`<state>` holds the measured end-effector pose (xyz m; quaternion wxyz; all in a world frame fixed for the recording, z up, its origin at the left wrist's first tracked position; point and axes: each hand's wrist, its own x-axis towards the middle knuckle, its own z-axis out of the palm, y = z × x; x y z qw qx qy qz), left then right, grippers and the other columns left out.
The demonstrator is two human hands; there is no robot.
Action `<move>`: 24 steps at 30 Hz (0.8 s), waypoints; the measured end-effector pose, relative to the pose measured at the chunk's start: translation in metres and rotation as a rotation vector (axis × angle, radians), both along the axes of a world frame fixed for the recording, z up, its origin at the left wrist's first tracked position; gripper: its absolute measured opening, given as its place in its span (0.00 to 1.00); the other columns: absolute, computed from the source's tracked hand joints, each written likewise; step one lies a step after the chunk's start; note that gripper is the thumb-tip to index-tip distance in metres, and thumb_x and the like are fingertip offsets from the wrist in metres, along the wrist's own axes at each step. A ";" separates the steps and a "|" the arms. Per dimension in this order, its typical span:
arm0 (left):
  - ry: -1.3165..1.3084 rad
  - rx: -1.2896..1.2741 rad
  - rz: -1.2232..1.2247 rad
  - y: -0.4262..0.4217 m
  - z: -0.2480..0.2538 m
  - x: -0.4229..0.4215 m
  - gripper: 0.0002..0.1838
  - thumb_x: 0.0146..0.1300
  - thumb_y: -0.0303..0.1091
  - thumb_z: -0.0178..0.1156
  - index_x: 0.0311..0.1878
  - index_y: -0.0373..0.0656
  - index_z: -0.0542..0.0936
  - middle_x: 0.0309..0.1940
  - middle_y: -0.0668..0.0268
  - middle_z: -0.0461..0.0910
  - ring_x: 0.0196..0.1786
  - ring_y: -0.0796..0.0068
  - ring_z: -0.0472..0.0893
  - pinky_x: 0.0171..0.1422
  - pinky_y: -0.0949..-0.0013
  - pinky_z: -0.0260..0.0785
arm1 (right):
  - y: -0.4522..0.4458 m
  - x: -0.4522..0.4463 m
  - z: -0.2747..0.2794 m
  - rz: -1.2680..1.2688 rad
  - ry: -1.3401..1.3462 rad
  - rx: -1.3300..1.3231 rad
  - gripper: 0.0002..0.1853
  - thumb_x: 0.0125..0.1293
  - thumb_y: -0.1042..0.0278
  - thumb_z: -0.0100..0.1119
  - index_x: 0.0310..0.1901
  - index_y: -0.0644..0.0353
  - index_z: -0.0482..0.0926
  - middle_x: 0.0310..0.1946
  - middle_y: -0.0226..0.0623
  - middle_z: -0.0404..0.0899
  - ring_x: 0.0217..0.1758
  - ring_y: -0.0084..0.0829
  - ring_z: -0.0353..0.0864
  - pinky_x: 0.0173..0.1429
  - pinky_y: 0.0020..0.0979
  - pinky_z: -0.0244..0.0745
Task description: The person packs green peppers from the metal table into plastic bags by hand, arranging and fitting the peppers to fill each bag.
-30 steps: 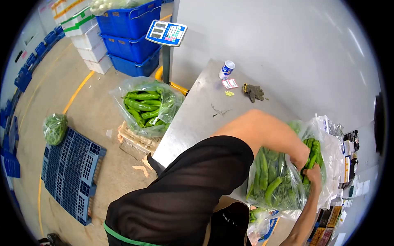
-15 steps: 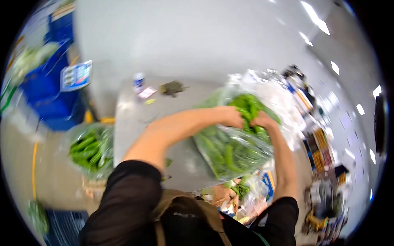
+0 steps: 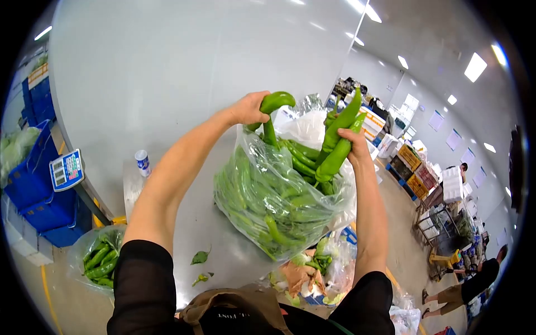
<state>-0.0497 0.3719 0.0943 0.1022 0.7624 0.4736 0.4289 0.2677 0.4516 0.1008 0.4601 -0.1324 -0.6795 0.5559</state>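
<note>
A large clear plastic bag [image 3: 262, 206] full of long green peppers stands on the metal table [image 3: 206, 234], its mouth open at the top. Above the bag's left rim, my left hand [image 3: 251, 108] is closed on green peppers, one curving over the fingers. My right hand [image 3: 356, 144] grips long green peppers [image 3: 339, 125] above the right side of the mouth, tips pointing up. More peppers [image 3: 301, 159] show loose between the two hands, inside the opening.
A white-and-blue can [image 3: 143, 163] stands at the table's back left. A scale display [image 3: 66, 169], blue crates [image 3: 53, 209] and another pepper bag [image 3: 101, 259] are left. Below the table edge lies a waste-filled container [image 3: 312, 273]. Another person [image 3: 474, 282] is at far right.
Both hands have come up out of the bag and moved apart, each now with peppers in it. The view has swung right, bringing the room and another person into sight.
</note>
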 end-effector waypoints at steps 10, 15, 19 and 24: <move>-0.703 0.372 -0.021 -0.054 0.061 -0.054 0.20 0.50 0.28 0.64 0.48 0.35 0.73 0.43 0.59 0.76 0.43 0.71 0.77 0.50 0.65 0.72 | -0.016 -0.047 0.056 0.102 0.270 0.148 0.28 0.49 0.76 0.63 0.55 0.68 0.70 0.45 0.43 0.77 0.46 0.35 0.78 0.51 0.34 0.75; -1.074 0.346 -0.015 -0.148 -0.021 -0.108 0.19 0.50 0.26 0.66 0.45 0.36 0.72 0.41 0.62 0.76 0.42 0.71 0.77 0.47 0.65 0.73 | 0.020 -0.053 0.053 0.116 0.091 0.139 0.24 0.57 0.67 0.60 0.55 0.68 0.72 0.49 0.41 0.76 0.51 0.35 0.76 0.60 0.37 0.69; -1.661 0.188 0.035 -0.262 -0.161 -0.122 0.19 0.56 0.19 0.58 0.52 0.35 0.68 0.42 0.59 0.76 0.46 0.66 0.78 0.54 0.59 0.73 | -0.087 -0.123 0.049 0.554 0.032 0.288 0.32 0.59 0.66 0.54 0.66 0.61 0.59 0.64 0.52 0.61 0.69 0.46 0.59 0.73 0.44 0.49; -2.062 0.158 0.331 -0.397 -0.363 -0.127 0.19 0.55 0.20 0.58 0.51 0.33 0.67 0.42 0.54 0.76 0.47 0.59 0.78 0.54 0.52 0.73 | -0.153 -0.216 -0.002 0.780 -0.133 0.360 0.33 0.50 0.60 0.64 0.59 0.59 0.68 0.61 0.53 0.64 0.67 0.50 0.61 0.74 0.47 0.45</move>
